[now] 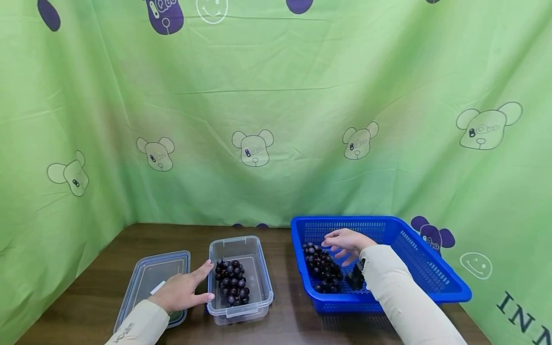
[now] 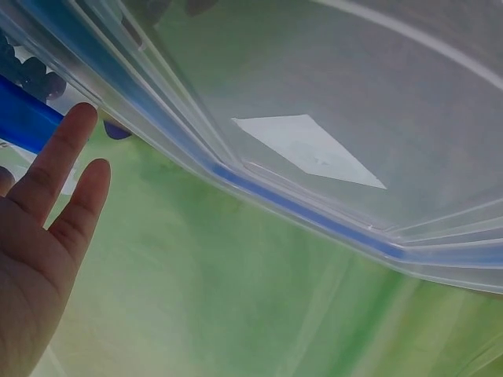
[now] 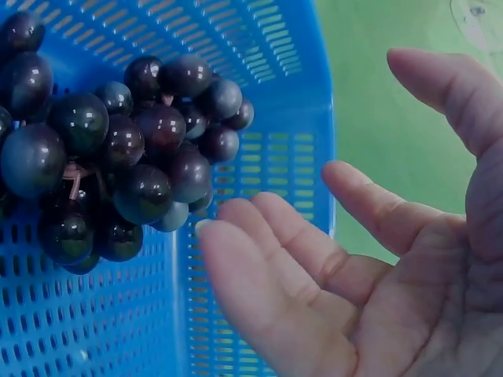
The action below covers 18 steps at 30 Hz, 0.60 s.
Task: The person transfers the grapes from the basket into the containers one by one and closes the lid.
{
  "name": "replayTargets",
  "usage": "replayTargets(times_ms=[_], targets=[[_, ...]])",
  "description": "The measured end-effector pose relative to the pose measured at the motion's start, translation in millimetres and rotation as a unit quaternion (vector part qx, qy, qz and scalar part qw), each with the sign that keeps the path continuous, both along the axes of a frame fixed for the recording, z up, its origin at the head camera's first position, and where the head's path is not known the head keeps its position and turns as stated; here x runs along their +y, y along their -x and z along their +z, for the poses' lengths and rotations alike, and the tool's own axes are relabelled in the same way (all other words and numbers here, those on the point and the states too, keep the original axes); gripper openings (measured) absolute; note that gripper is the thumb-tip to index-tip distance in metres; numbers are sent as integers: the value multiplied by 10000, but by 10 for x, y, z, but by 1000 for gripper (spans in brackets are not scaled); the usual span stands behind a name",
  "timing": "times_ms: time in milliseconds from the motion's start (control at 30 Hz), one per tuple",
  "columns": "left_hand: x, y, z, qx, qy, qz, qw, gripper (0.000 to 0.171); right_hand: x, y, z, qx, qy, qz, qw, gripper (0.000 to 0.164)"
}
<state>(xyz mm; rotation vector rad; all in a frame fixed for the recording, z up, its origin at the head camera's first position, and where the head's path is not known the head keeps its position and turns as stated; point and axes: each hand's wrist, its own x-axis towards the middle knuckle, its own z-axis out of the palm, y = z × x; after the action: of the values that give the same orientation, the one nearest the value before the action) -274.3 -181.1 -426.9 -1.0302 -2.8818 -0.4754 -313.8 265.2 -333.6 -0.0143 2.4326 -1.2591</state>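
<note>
A bunch of dark purple grapes [image 1: 233,282] lies in a clear plastic container [image 1: 264,268]. My left hand [image 1: 183,290] is at the container's left side, its fingertips right at the rim and its fingers extended. More dark grapes [image 1: 321,268] lie along the left side of a blue plastic basket [image 1: 424,268]. Above them hovers my right hand [image 1: 348,242], fingers loosely spread and holding nothing. In the right wrist view, its relaxed fingers [image 3: 259,298] are close beside the grapes [image 3: 141,141].
A clear lid [image 1: 151,268] with a blue seal lies on the brown wooden table [image 1: 284,311], left of the container and partly under the left forearm. A white label [image 2: 310,149] shows on it. Green printed cloth [image 1: 276,182] encloses the table's back and sides.
</note>
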Motion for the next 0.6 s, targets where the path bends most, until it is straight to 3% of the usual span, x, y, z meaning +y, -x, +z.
replayTargets(times_ms=[167, 400, 600], targets=[[-17, -1, -15, 25, -4, 24, 10000, 76, 14, 43, -71, -88, 153, -128, 9998, 57], [-13, -8, 3, 67, 8, 26, 10000, 77, -27, 92, -164, 214, -543, -102, 9982, 73], [-9, 1, -7, 41, 8, -24, 10000, 77, -73, 103, -286, 270, -701, -159, 9970, 77]])
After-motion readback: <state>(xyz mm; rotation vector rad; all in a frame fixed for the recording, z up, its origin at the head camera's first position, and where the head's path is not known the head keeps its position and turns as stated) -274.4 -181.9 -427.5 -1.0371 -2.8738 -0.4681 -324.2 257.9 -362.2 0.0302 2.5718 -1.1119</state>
